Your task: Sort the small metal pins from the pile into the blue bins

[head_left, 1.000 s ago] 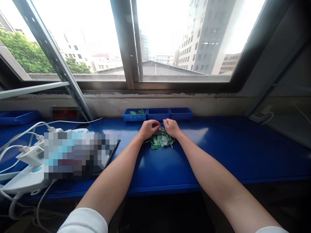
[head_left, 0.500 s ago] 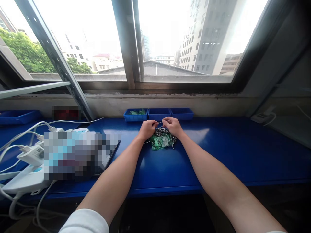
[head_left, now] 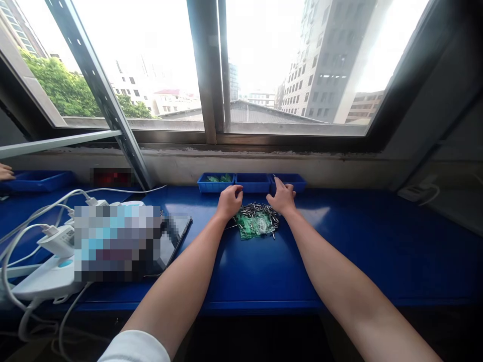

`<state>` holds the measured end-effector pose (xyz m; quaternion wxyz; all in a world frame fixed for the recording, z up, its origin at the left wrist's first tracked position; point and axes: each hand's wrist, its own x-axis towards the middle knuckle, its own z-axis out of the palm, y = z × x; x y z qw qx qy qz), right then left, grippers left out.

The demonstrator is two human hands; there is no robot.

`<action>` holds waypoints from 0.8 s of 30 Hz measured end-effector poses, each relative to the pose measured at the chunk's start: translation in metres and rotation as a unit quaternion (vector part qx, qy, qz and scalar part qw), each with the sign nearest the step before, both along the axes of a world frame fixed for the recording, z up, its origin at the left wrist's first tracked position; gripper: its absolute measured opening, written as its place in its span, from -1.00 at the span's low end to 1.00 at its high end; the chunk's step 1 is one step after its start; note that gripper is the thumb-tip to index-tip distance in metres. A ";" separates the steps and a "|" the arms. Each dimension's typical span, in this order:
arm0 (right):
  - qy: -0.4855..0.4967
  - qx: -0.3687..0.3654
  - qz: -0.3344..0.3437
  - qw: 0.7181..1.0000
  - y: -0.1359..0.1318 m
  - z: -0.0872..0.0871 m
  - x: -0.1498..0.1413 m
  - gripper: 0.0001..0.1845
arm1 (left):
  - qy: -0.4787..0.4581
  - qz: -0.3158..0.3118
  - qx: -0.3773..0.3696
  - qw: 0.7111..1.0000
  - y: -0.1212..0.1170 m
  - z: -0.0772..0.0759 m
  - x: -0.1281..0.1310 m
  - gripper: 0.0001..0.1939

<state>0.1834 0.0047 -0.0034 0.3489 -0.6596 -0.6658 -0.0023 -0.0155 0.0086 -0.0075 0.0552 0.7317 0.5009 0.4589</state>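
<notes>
A heap of small green parts and thin metal pins (head_left: pixel 257 221) lies on the blue bench (head_left: pixel 339 241) between my hands. My left hand (head_left: pixel 228 201) hovers at the heap's left edge with its fingers curled in a pinch; what it holds is too small to name. My right hand (head_left: pixel 282 197) has reached toward the right blue tray (head_left: pixel 292 181), fingers pinched with a thin metal pin sticking up from them. The left blue tray (head_left: pixel 215 182) holds a few green parts. The middle blue tray (head_left: pixel 252 182) looks bare inside.
A blurred-out device (head_left: pixel 116 241) with white chargers and cables (head_left: pixel 49 236) covers the bench at left. Another blue tray (head_left: pixel 35 180) sits far left, with another person's fingers (head_left: pixel 5 172) at the frame edge. The window sill and wall run right behind the trays.
My hands were together above the heap, working one thin pin between them. Now they have parted: the right hand has moved back toward the right tray, the left stays by the heap.
</notes>
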 end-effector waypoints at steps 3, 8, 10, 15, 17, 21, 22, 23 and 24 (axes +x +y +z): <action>-0.044 -0.058 -0.033 0.997 0.005 -0.003 0.007 -0.17 | 0.030 0.006 -0.015 0.999 0.002 -0.003 -0.002 -0.77; -0.049 -0.097 -0.021 0.994 0.013 -0.008 0.017 -0.18 | 0.113 0.000 -0.063 0.992 0.006 -0.008 -0.002 -0.72; -0.038 -0.087 -0.013 0.995 0.015 -0.010 0.019 -0.19 | 0.135 -0.006 -0.081 0.988 0.006 -0.008 -0.001 -0.70; -0.027 -0.028 0.018 0.999 0.013 -0.013 0.011 -0.28 | 0.164 -0.001 -0.118 0.979 0.004 -0.005 -0.001 -0.72; -0.029 -0.002 0.055 0.998 0.008 -0.013 0.002 -0.40 | 0.182 -0.002 -0.127 0.975 0.004 -0.005 0.000 -0.69; -0.048 -0.051 0.161 0.984 0.001 -0.013 -0.013 -0.56 | 0.200 -0.019 -0.125 0.972 0.005 -0.007 0.002 -0.70; -0.054 -0.075 0.176 0.980 0.000 -0.014 -0.015 -0.58 | 0.199 -0.022 -0.126 0.972 0.005 -0.007 0.002 -0.71; -0.058 -0.094 0.186 0.976 0.000 -0.014 -0.017 -0.60 | 0.197 -0.024 -0.128 0.972 0.004 -0.007 0.003 -0.72; -0.059 -0.107 0.193 0.974 0.000 -0.014 -0.018 -0.62 | 0.195 -0.025 -0.133 0.971 0.004 -0.007 0.004 -0.72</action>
